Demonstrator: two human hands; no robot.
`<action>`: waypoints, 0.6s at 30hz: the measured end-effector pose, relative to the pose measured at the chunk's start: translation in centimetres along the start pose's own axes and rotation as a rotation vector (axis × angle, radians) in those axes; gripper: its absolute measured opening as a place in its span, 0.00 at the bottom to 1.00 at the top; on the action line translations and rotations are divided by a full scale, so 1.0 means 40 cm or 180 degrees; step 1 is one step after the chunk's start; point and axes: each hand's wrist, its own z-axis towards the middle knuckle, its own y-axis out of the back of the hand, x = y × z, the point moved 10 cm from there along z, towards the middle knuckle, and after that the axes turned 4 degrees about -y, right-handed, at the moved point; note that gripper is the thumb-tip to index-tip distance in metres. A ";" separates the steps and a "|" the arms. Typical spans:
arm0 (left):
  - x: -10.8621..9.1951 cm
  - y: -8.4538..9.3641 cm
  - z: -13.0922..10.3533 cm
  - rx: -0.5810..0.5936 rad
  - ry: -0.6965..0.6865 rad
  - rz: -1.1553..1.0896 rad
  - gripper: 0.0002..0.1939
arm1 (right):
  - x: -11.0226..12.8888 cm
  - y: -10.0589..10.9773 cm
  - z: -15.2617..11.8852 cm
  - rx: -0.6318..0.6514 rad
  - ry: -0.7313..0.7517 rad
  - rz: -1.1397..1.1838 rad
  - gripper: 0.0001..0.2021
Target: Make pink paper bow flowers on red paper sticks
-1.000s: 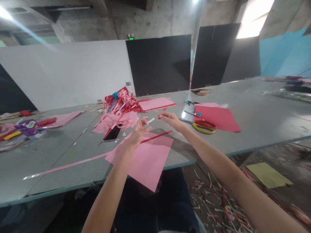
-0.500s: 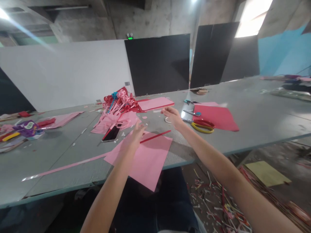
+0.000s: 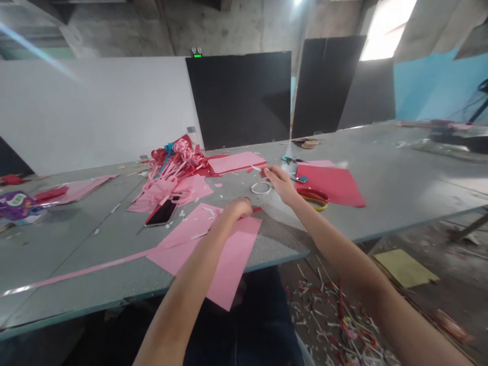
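My left hand [image 3: 240,207] is closed over a red paper strip [image 3: 257,209] whose right end pokes out past the fingers, above a large pink paper sheet [image 3: 232,264]. The sheet overhangs the table's front edge. Farther right, my right hand [image 3: 280,181] pinches a small thin white strip [image 3: 256,168] between thumb and fingertips. Just below that hand lies a white ring [image 3: 261,188], flat on the table. Scissors with red and yellow handles [image 3: 314,197] are partly hidden behind my right forearm. A long pink strip [image 3: 91,268] runs left from the sheet.
Curled pink and red ribbons [image 3: 179,160] are heaped at the back, with a phone [image 3: 162,212] before them. Red paper [image 3: 335,185] lies right; stacked pink sheets [image 3: 236,161] lie behind. A purple packet [image 3: 16,204] is far left. Scraps litter the floor [image 3: 331,315].
My left hand has moved right and closed over the red strip. My right hand now holds a white strip, and the white ring shows fully. The view has shifted slightly right.
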 end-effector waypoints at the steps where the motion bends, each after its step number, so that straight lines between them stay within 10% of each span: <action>1: 0.005 -0.003 -0.002 0.0085 0.0068 -0.0029 0.21 | 0.002 0.000 -0.001 0.0011 0.0019 0.0038 0.18; 5: 0.001 0.012 -0.031 0.0457 0.0244 -0.0129 0.14 | 0.015 -0.017 -0.006 0.0193 0.0080 0.0268 0.16; 11: -0.021 0.125 -0.060 -0.0196 0.0004 -0.1180 0.05 | 0.012 -0.079 -0.031 0.0612 -0.0078 0.0562 0.15; 18: -0.007 0.156 -0.079 -0.0844 -0.0187 -0.2307 0.18 | 0.002 -0.140 -0.057 0.0886 -0.0160 0.0780 0.16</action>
